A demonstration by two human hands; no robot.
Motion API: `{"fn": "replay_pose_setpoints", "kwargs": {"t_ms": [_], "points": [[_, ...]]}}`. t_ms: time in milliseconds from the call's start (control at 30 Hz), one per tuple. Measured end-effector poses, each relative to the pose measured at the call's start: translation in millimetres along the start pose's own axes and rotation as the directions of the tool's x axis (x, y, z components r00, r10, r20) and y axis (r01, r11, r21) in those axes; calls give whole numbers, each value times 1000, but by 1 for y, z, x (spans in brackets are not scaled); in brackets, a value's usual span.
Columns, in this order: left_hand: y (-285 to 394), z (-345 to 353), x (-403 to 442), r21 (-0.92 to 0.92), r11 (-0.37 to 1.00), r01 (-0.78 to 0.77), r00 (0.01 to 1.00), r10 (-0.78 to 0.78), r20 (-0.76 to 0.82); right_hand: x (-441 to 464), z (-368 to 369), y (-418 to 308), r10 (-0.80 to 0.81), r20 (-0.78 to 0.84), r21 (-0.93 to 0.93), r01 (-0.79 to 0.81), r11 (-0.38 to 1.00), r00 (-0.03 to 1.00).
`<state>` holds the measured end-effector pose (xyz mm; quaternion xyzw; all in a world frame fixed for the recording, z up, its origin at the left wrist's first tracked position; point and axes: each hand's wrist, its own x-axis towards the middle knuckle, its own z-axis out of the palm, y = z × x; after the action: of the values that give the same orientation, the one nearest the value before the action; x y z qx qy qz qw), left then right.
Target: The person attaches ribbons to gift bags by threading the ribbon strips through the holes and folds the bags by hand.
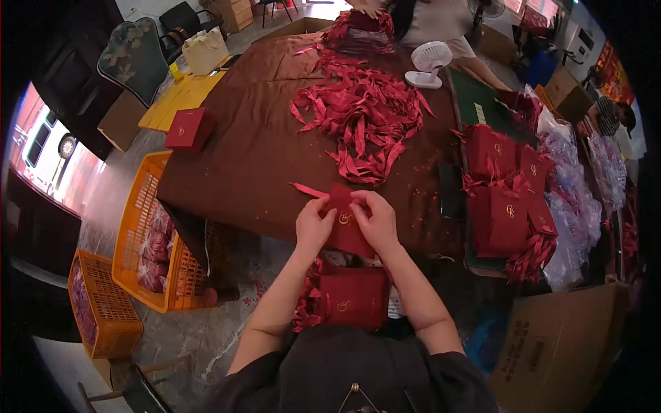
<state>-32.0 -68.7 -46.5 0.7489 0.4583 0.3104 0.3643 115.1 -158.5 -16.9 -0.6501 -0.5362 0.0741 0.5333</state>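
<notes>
A flat red gift bag with a gold emblem is held upright between both of my hands at the table's near edge. My left hand pinches its upper left side, close to a red ribbon end that sticks out to the left. On the upper right side, my right hand has thumb and fingers closed on the same bag. A stack of red bags with ribbons rests below, at my lap. Beyond my hands lies a tangled heap of red ribbons on the brown-covered table.
Finished-looking red bags stand on the right, beside a dark phone-like slab. A white fan stands farther back, near another person. Orange crates are at the left, and a cardboard box is at right.
</notes>
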Motion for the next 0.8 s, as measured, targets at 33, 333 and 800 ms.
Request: {"fn": "replay_pose_setpoints", "kwargs": {"t_ms": [33, 333, 800], "points": [[-2, 1, -2, -16, 999, -34, 999, 34, -18, 2, 4, 2, -9, -12, 8, 9, 1000, 1000], [13, 3, -17, -51, 992, -115, 989, 110, -96, 6, 8, -8, -194, 103, -148, 208, 967, 976], [26, 6, -34, 273, 918, -288, 951, 308, -32, 6, 2, -16, -97, 217, -237, 149, 960, 971]]}}
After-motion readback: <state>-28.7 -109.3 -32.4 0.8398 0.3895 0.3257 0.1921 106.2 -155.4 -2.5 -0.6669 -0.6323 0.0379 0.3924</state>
